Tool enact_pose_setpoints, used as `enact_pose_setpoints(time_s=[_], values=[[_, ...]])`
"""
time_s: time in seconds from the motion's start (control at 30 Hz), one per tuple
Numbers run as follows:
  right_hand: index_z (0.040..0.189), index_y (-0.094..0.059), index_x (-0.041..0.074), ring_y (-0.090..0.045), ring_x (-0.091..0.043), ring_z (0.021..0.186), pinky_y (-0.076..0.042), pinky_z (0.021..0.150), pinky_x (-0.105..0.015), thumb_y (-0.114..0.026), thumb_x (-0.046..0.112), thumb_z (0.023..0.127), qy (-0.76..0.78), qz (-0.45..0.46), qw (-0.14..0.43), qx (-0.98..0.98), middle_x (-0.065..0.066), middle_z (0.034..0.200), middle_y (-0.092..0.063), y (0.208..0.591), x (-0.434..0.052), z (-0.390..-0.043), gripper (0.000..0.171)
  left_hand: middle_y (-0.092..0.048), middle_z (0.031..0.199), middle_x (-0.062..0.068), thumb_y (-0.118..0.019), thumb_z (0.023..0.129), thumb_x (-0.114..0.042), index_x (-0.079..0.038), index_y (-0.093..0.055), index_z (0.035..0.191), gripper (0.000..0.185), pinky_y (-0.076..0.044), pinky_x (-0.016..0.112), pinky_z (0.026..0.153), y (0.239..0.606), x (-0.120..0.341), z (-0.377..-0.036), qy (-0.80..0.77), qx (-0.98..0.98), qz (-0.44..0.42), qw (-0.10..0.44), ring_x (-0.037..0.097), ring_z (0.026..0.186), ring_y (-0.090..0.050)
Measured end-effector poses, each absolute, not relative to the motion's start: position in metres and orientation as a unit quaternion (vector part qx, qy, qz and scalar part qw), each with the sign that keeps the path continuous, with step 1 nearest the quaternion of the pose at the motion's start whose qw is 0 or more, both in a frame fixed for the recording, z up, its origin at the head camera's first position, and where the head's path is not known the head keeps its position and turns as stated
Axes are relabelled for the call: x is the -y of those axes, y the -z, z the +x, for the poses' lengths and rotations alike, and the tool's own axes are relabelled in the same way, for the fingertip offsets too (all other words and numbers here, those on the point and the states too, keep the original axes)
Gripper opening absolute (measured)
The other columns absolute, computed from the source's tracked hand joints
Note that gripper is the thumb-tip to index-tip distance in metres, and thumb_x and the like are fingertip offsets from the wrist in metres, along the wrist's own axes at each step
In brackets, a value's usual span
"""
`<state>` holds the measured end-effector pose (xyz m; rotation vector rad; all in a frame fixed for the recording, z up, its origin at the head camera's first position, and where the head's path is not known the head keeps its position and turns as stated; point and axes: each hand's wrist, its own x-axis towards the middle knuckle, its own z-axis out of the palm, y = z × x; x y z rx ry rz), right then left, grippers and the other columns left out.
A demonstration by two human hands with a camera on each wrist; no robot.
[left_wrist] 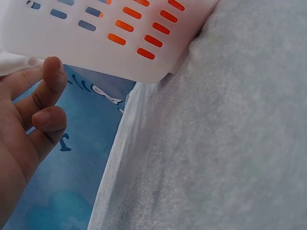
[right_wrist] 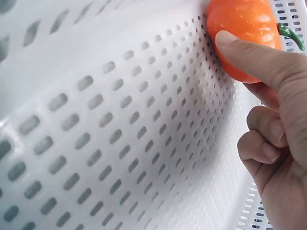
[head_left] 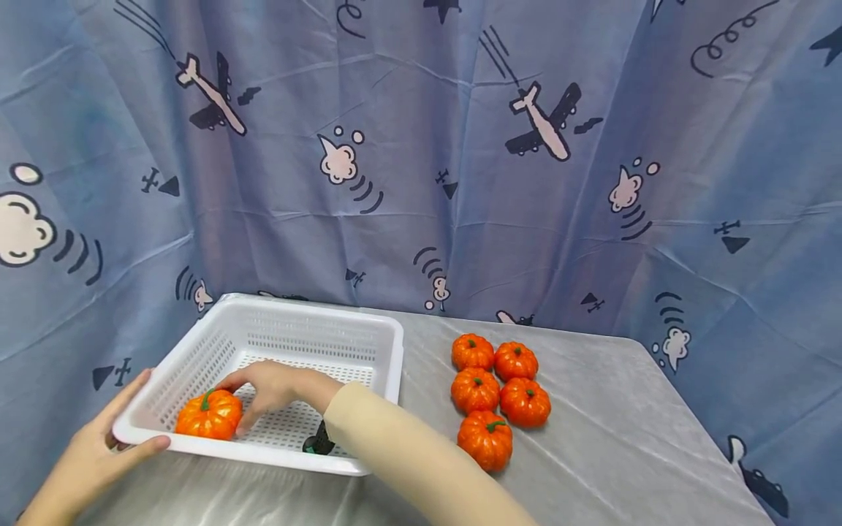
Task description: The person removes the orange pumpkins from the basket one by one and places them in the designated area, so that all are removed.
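A white plastic basket (head_left: 263,454) with slotted walls sits at the left of the table. My left hand (head_left: 92,456) grips its near left corner, thumb over the rim and the other fingers outside. In the left wrist view, curled fingers (left_wrist: 55,79) show at the basket's rim (left_wrist: 29,50). Inside the basket, in the near left corner, is an orange mini pumpkin (head_left: 209,416) with a green stem. My right hand (head_left: 279,387) reaches in and pinches it from the right. The right wrist view shows the thumb lying along the pumpkin (right_wrist: 244,28), other fingers curled below.
Several more orange pumpkins (head_left: 475,391) stand grouped on the grey cloth-covered table (head_left: 605,409), right of the basket. A small black device (head_left: 319,442) is by the right wrist. Behind the table hangs a blue curtain (head_left: 408,168) with airplane prints.
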<state>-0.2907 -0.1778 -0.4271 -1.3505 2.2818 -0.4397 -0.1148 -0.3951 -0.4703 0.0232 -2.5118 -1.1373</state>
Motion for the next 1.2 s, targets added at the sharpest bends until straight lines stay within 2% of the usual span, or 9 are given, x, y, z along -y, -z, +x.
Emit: enact_pose_setpoints(time_s=[0.17,0.27,0.37,0.77,0.87,0.97,1.0,1.1,1.2], values=[[0.153,-0.058,0.029,-0.05,0.007,0.131,-0.034,0.11,-0.015,-0.093,0.033,0.083,0.154,-0.496,0.218,-0.826,0.019,0.145,-0.061,0.427,0.177,-0.291,0.078,-0.046,0.124,-0.037,-0.088,0.086,-0.009,-0.016,-0.024,0.17,0.106,-0.046,0.014,0.066,0.469,0.393,-0.115,0.399,0.898,0.015,0.187,-0.014,0.091,-0.05],[0.152,-0.059,0.028,-0.052,0.008,0.128,-0.035,0.107,-0.012,-0.093,0.038,0.083,0.146,-0.503,0.209,-0.826,0.02,0.142,-0.063,0.425,0.177,-0.289,0.077,-0.06,0.137,-0.004,-0.087,0.088,-0.011,-0.012,-0.02,0.171,0.106,-0.046,0.014,0.065,0.467,0.391,-0.114,0.397,0.901,0.024,0.173,-0.014,0.09,-0.049],[0.15,-0.061,0.028,-0.054,0.008,0.124,-0.035,0.103,-0.01,-0.093,0.04,0.082,0.144,-0.507,0.202,-0.826,0.02,0.139,-0.065,0.423,0.177,-0.289,0.075,-0.047,0.141,0.041,-0.085,0.09,-0.013,-0.008,-0.015,0.17,0.107,-0.047,0.015,0.065,0.464,0.39,-0.115,0.394,0.906,0.037,0.154,-0.016,0.089,-0.046],[0.146,-0.065,0.025,-0.058,0.004,0.12,-0.038,0.098,-0.01,-0.091,0.039,0.084,0.153,-0.51,0.185,-0.826,0.016,0.131,-0.069,0.411,0.17,-0.296,0.069,-0.049,0.14,0.041,-0.086,0.089,-0.012,-0.009,-0.018,0.17,0.107,-0.047,0.014,0.065,0.465,0.39,-0.117,0.398,0.902,0.028,0.166,-0.015,0.089,-0.047],[0.146,-0.065,0.022,-0.058,0.003,0.12,-0.038,0.099,-0.011,-0.091,0.036,0.084,0.172,-0.511,0.189,-0.821,0.014,0.132,-0.069,0.408,0.168,-0.297,0.069,-0.059,0.14,0.005,-0.087,0.087,-0.01,-0.013,-0.022,0.171,0.107,-0.047,0.013,0.066,0.468,0.39,-0.117,0.4,0.899,0.021,0.179,-0.015,0.091,-0.048],[0.147,-0.064,0.021,-0.057,0.004,0.122,-0.038,0.1,-0.011,-0.09,0.037,0.085,0.188,-0.514,0.18,-0.818,0.013,0.134,-0.068,0.403,0.167,-0.298,0.069,-0.053,0.134,-0.015,-0.088,0.086,-0.009,-0.016,-0.023,0.171,0.107,-0.047,0.012,0.067,0.47,0.391,-0.117,0.403,0.896,0.018,0.187,-0.015,0.091,-0.049],[0.147,-0.063,0.021,-0.057,0.004,0.122,-0.038,0.101,-0.011,-0.09,0.038,0.085,0.194,-0.513,0.176,-0.818,0.013,0.135,-0.068,0.401,0.166,-0.297,0.07,-0.052,0.133,-0.014,-0.088,0.086,-0.009,-0.016,-0.024,0.171,0.107,-0.047,0.012,0.067,0.47,0.391,-0.117,0.403,0.895,0.018,0.188,-0.015,0.091,-0.049],[0.148,-0.063,0.02,-0.056,0.004,0.124,-0.038,0.102,-0.012,-0.09,0.039,0.085,0.213,-0.51,0.157,-0.818,0.014,0.136,-0.068,0.392,0.164,-0.296,0.071,-0.055,0.137,0.018,-0.087,0.087,-0.009,-0.015,-0.021,0.171,0.107,-0.047,0.013,0.066,0.47,0.392,-0.116,0.402,0.897,0.02,0.184,-0.015,0.091,-0.048],[0.147,-0.063,0.019,-0.057,0.004,0.125,-0.038,0.103,-0.012,-0.09,0.039,0.085,0.24,-0.502,0.14,-0.819,0.013,0.136,-0.068,0.381,0.16,-0.295,0.071,-0.051,0.138,0.029,-0.087,0.087,-0.009,-0.014,-0.02,0.171,0.107,-0.047,0.013,0.066,0.469,0.393,-0.117,0.401,0.898,0.022,0.179,-0.015,0.091,-0.048]])
